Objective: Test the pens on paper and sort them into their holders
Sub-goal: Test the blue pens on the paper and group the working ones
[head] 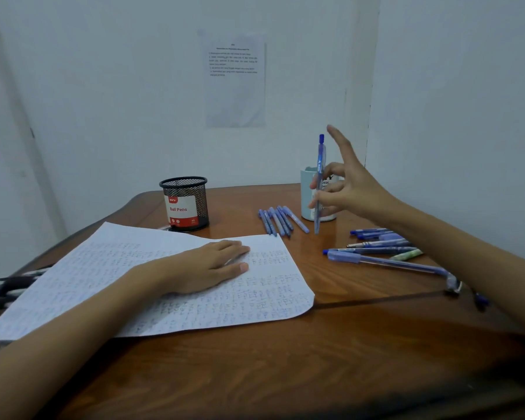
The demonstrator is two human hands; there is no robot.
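I see my left hand lying flat, fingers straight, on the written-over paper at 8 o'clock on the table. My right hand, at 2 o'clock, pinches a blue pen between thumb and curled fingers, with one finger stretched upward. The pen stands nearly upright, tip down, just in front of the pale cup. At 12 o'clock from the paper stands a black mesh holder labelled "Ball Pens". Between holder and cup lies a row of blue pens. At 3 o'clock, near my right forearm, lies a loose pile of pens.
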